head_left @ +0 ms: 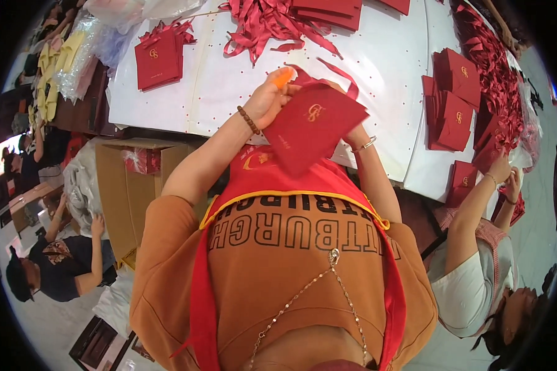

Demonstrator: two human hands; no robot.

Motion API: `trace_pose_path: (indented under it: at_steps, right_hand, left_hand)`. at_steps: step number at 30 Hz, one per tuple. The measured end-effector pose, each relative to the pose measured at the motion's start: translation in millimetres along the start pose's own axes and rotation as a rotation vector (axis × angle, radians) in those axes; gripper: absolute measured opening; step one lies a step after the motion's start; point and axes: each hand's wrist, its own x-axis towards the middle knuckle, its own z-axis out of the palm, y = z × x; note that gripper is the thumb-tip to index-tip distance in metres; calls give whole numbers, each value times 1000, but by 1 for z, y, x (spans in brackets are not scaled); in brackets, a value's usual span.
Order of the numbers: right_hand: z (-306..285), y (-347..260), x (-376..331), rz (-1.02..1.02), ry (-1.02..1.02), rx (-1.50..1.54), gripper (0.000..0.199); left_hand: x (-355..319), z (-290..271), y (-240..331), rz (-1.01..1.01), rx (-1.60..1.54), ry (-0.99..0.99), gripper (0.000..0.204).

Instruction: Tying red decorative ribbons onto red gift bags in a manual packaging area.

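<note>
I hold a flat red paper bag [312, 123] with a gold emblem, tilted above the near edge of the white table [384, 68]. My left hand [267, 98], with a bead bracelet on the wrist and an orange cover on one fingertip, grips the bag's upper left corner. A red ribbon handle [331, 73] loops out from the top of the bag beside that hand. My right hand [356, 135] is mostly hidden behind the bag's right side and holds it there; a thin silver bangle shows on that wrist.
Stacks of red bags lie at the table's left [158, 59] and right [455, 105], and loose red ribbons [263, 25] at the far side. A co-worker's hands [501, 173] handle bags on the right. A cardboard box [130, 191] stands below the table's left; another person [62, 266] sits beyond.
</note>
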Motion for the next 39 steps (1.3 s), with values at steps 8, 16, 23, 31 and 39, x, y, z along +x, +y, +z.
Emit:
trace_pose_path:
  at_steps: [8, 16, 23, 31, 39]
  right_hand:
    - [-33, 0, 19, 7, 701, -107, 21]
    - [-8, -5, 26, -404, -131, -990, 14]
    - [4, 11, 27, -429, -108, -1112, 37]
    - [3, 4, 30, -205, -126, -1039, 54]
    - [9, -3, 39, 27, -17, -658, 21]
  left_hand:
    - [20, -40, -5, 355, 811, 377, 49]
    - [51, -60, 34, 915, 1807, 485, 40]
    - [60, -50, 64, 735, 2027, 663, 31]
    - [-15, -23, 76, 189, 682, -162, 40]
    - [-71, 6, 128, 863, 621, -76, 28]
